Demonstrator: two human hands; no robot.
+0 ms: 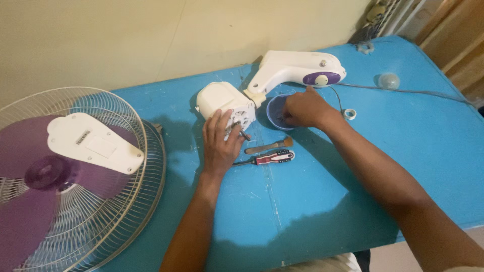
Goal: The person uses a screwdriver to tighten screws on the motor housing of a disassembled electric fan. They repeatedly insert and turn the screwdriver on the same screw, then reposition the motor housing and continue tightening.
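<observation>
Blue painted tabletop (353, 166), scuffed and pale-flecked, set against a cream wall. Left hand (220, 143) spread flat, fingers loosely open, resting on the front of a white plastic fan motor housing (218, 97), fingertips over the metal shaft end; nothing clamped in it. Housing joined at the back to a white curved plastic fan neck with a purple oval knob (297, 68), lying near the wall. Right hand (304, 109) curled over a small round purple plastic bowl (276, 108), fingertips dipped inside, possibly pinching something small, too hidden to tell. Just below the hands, a small brush with a dark handle (269, 146) and a screwdriver with a red, black and white grip (267, 158), side by side. Far left, a wire fan guard with purple blades and a white cover plate (96, 141). Small white tape roll (350, 114) beside the right wrist.
</observation>
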